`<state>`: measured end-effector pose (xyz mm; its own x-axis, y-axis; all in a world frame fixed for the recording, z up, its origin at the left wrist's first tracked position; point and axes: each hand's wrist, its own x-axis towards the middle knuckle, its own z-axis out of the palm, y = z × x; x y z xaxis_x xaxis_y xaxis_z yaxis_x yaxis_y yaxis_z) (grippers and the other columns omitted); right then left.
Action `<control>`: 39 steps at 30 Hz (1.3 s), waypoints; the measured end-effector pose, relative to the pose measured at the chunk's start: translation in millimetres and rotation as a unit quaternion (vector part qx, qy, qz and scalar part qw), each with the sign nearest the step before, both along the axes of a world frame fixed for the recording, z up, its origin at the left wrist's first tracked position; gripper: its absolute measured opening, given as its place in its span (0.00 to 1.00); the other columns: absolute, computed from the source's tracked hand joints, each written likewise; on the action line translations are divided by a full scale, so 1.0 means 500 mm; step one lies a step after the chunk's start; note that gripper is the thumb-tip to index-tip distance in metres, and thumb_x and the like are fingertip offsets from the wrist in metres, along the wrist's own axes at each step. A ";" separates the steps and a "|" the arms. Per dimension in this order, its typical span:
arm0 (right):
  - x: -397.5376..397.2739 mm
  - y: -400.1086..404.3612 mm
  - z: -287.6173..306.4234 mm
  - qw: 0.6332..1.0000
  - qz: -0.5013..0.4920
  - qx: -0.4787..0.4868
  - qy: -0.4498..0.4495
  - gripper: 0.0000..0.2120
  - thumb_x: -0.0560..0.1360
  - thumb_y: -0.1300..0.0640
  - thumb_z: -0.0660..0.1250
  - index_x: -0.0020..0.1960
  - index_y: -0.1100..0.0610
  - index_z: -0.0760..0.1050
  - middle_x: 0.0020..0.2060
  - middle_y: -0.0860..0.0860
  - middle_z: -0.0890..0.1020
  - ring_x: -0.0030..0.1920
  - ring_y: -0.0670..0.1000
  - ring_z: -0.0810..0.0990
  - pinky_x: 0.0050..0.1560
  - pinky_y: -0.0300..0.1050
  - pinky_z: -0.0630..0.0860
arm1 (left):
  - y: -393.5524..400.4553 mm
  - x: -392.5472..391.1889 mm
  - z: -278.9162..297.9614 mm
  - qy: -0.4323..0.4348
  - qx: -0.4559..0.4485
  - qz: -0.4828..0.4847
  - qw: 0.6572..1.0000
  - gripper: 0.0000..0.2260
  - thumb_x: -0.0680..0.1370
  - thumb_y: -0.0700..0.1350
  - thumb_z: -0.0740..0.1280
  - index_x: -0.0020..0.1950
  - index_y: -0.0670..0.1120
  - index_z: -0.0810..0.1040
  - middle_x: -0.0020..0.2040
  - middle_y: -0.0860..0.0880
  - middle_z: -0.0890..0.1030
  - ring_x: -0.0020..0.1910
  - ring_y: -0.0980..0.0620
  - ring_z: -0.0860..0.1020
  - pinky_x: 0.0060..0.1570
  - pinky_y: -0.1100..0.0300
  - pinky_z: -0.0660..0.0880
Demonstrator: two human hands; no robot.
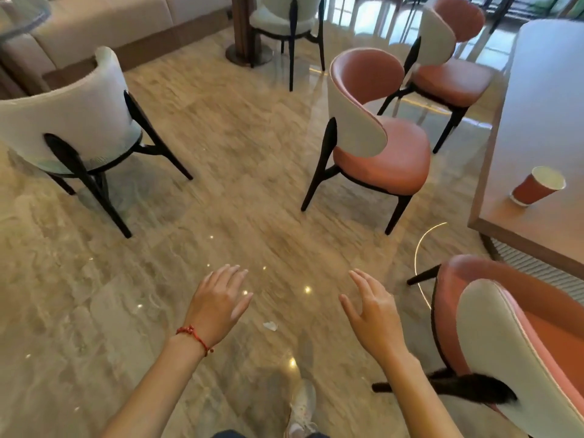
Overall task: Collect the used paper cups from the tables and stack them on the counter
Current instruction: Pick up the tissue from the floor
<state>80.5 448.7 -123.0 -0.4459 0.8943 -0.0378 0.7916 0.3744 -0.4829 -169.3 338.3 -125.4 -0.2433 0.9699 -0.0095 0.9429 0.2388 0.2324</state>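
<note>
A red paper cup (538,185) is seen upright on the table (534,128), whose far side is cut off at the frame's right. Well away from the table, the left hand (218,303) and right hand (374,314) are held spread and empty above the blurred floor (221,172).

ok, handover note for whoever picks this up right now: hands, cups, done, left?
Left hand: open, holds nothing, over the floor.
Right hand: open, holds nothing, beside the near chair.
Cups: one red paper cup in view, upright near the edge of the table on the right, untouched.
Counter: not in view.
Done: nothing that this view shows; no cup carried.
Left: step to the table, pick up the cup, check the other tables, stack on the counter.
Note: a small paper scrap lies on the floor between the hands.
</note>
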 end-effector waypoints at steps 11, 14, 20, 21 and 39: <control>-0.051 0.113 -0.242 0.997 0.013 -0.064 -0.034 0.24 0.76 0.52 0.67 0.69 0.58 0.69 0.67 0.55 0.73 0.67 0.55 0.71 0.67 0.51 0.65 | 0.135 -0.050 -0.233 -0.072 -0.050 0.022 0.996 0.31 0.78 0.60 0.48 0.58 0.38 0.78 0.55 0.40 0.81 0.57 0.41 0.78 0.55 0.47 0.74; -0.059 0.122 -0.348 0.996 0.005 -0.083 -0.039 0.23 0.76 0.53 0.67 0.68 0.60 0.70 0.66 0.55 0.74 0.67 0.55 0.72 0.66 0.53 0.67 | 0.150 -0.064 -0.354 -0.111 -0.064 0.040 0.991 0.27 0.74 0.56 0.53 0.60 0.38 0.76 0.58 0.40 0.79 0.60 0.41 0.76 0.59 0.48 0.71; -0.068 0.123 -0.569 0.992 -0.007 -0.114 -0.048 0.22 0.75 0.55 0.67 0.67 0.60 0.70 0.66 0.56 0.74 0.67 0.57 0.72 0.65 0.55 0.68 | 0.150 -0.068 -0.604 -0.159 -0.098 0.062 0.980 0.21 0.76 0.51 0.62 0.62 0.38 0.76 0.59 0.41 0.78 0.59 0.42 0.76 0.58 0.49 0.71; -0.068 0.124 -0.604 0.991 -0.005 -0.121 -0.053 0.23 0.76 0.54 0.66 0.68 0.59 0.70 0.66 0.55 0.73 0.68 0.56 0.71 0.66 0.54 0.66 | 0.149 -0.067 -0.644 -0.171 -0.104 0.071 0.977 0.19 0.76 0.48 0.65 0.62 0.38 0.75 0.59 0.41 0.78 0.59 0.42 0.75 0.59 0.49 0.70; -0.073 0.156 -1.218 0.988 0.074 -0.114 -0.068 0.23 0.76 0.55 0.66 0.69 0.58 0.69 0.67 0.56 0.73 0.67 0.58 0.71 0.65 0.54 0.66 | 0.138 -0.005 -1.303 -0.285 -0.120 0.224 0.924 0.17 0.73 0.43 0.69 0.61 0.44 0.75 0.60 0.44 0.75 0.59 0.48 0.72 0.50 0.71 0.60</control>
<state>43.9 526.5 -731.9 -0.5484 0.7808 -0.2995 0.7998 0.3851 -0.4605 -172.0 407.3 -776.7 -0.5089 0.7263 -0.4621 0.4775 0.6848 0.5505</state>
